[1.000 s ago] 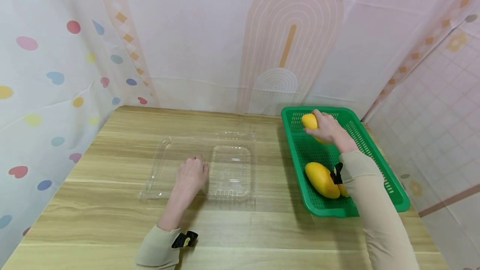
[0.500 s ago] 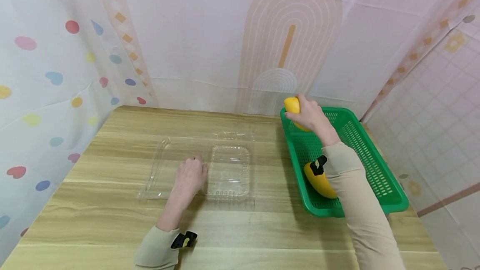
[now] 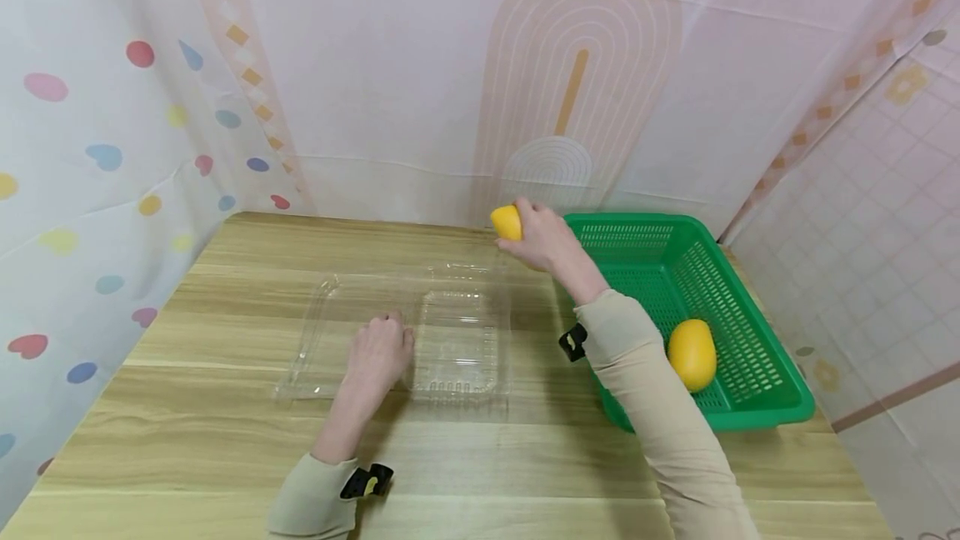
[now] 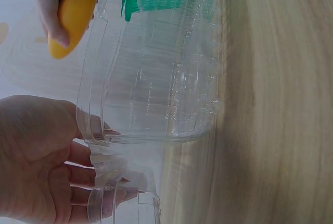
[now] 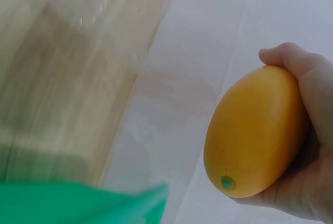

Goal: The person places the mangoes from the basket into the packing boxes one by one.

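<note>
My right hand (image 3: 546, 238) holds a yellow mango (image 3: 507, 223) in the air, beyond the back right corner of a clear plastic clamshell container (image 3: 457, 340). Fingers and thumb wrap round the fruit, and its green stem end (image 5: 227, 182) shows in the right wrist view. The container lies opened flat on the wooden table, lid half to the left. At the fold between its halves, my left hand (image 3: 380, 350) grips the plastic; the left wrist view shows the curled fingers (image 4: 80, 177) through it. Another mango (image 3: 692, 355) sits in the green basket (image 3: 757, 419), partly behind my right sleeve.
The green basket stands at the table's right side, its left wall partly hidden by my right forearm. Bare wooden table (image 3: 187, 423) extends left of the container and in front of it. A patterned cloth (image 3: 390, 90) hangs behind the table and at both sides.
My right hand has lifted the mango out of the green basket and carried it left, over the rim toward the container. The left hand and the container stay where they were.
</note>
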A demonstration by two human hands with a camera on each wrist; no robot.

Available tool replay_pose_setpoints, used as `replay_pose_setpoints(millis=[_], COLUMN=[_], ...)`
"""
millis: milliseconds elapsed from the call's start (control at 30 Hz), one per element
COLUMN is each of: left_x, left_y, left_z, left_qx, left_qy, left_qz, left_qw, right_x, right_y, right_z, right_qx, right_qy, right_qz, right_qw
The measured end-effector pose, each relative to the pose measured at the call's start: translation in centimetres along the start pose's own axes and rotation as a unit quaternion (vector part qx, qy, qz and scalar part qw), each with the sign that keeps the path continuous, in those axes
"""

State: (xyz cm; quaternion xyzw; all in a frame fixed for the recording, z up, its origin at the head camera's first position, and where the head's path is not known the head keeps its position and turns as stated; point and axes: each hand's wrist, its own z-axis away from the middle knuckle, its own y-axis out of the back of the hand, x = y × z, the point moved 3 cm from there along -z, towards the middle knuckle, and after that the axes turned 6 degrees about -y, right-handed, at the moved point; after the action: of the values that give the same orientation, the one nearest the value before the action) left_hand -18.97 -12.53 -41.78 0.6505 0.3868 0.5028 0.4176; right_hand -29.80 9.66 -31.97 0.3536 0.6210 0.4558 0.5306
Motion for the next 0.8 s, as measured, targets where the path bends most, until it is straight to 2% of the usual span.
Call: replay_pose_setpoints(millis=[367,800], left_x=[0.1,0.1], left_y=[-0.1,-0.1], left_z=[0.1,0.0], left_qx=[-0.003,-0.009], left_qy=[-0.001,0.008], left_qz=[0.005,0.011], left_qw=[1.0000,0.9999], right_x=[-3.5,-5.5], right_y=[-4.3,-9.2], right_z=[0.3,0.9], right_qx=[-0.032,-0.068], right_qy=[-0.013,-0.073], right_qz=[0.001,0.013], right_qw=[0.9994,0.9949])
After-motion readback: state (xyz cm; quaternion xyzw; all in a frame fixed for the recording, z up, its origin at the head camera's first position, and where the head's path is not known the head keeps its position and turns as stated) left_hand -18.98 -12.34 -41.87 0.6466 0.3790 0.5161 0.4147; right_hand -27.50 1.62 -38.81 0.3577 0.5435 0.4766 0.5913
